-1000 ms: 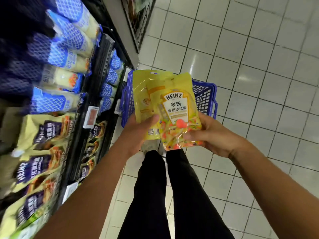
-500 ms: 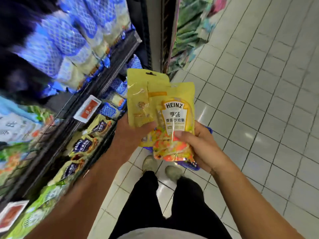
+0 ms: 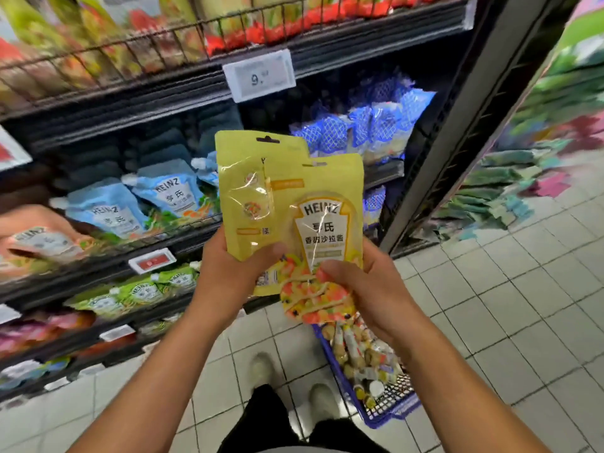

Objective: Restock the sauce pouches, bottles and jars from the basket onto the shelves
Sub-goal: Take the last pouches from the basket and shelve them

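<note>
Shelves (image 3: 196, 103) now fill the view, left hand (image 3: 228, 273) pinches glossy flat yellow pouch (image 3: 242, 178), right hand (image 3: 366, 289) grips crinkly Heinz pouch (image 3: 327, 223)

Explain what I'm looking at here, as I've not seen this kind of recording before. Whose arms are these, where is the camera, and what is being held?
There is no machine. A person works with bare hands, and the camera sits on their head looking forward and down, so you see their own arms. The left hand grips the rear yellow pouch. The right hand grips the front Heinz pouch, which overlaps it. Ahead are store shelves carrying blue Heinz pouches, with green pouches lower down. On the tiled floor, by the person's shoes, sits a blue basket holding more goods, too blurred to name.
</note>
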{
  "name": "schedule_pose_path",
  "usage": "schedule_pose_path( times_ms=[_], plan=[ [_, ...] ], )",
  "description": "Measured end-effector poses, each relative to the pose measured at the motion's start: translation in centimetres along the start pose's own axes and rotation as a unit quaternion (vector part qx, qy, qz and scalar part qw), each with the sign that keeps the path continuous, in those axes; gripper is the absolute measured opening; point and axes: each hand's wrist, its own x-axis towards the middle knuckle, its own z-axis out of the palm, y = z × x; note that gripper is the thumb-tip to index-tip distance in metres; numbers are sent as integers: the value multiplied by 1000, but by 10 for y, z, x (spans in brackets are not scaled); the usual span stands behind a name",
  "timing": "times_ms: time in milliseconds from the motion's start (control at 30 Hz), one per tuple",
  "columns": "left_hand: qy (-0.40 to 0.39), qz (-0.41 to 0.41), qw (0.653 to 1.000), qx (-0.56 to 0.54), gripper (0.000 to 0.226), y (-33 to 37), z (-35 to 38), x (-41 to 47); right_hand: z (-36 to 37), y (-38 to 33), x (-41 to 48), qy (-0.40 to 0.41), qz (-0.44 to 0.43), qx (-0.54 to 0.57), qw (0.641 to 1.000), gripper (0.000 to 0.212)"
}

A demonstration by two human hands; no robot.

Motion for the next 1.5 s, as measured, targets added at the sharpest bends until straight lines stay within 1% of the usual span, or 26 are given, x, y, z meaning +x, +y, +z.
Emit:
schedule_pose_path(
  times_ms=[133,233,300,433,533,633,733,833,900,1000,1133,1300,1400,1500],
  plan=[
    [73,15,997,-21,37,15,-37,-33,38,-6,3,-70,12,-26,997,31],
    [115,26,993,-27,37,23,-71,-56,76,-1,10,-101,21,-54,993,37],
    [151,32,987,-44,39,26,-95,-72,103,5,13,-126,21,-73,989,37],
    [224,43,971,-70,47,24,-143,-108,159,21,13,-190,38,-81,978,28],
    [272,42,959,-73,51,22,-184,-139,204,38,9,-234,61,-90,966,30],
    [307,47,947,-81,50,20,-229,-170,253,56,2,-254,58,-111,959,34],
    [336,49,935,-100,46,19,-273,-201,296,71,-8,-269,46,-115,955,33],
    [347,59,928,-126,38,19,-314,-228,333,81,-19,-292,50,-97,950,31],
    [356,57,923,-135,47,17,-337,-243,355,88,-25,-291,41,-101,951,32],
    [363,51,918,-148,60,14,-365,-260,381,97,-30,-285,25,-116,951,27],
    [358,56,918,-161,61,12,-394,-270,406,103,-31,-278,15,-122,953,26],
    [358,55,912,-191,66,15,-420,-253,427,100,-16,-261,6,-116,958,23],
    [345,61,916,-193,56,22,-432,-230,437,92,4,-255,-12,-118,960,23],
    [333,74,920,-193,56,36,-441,-201,446,79,31,-244,-42,-114,962,23]
  ],
)
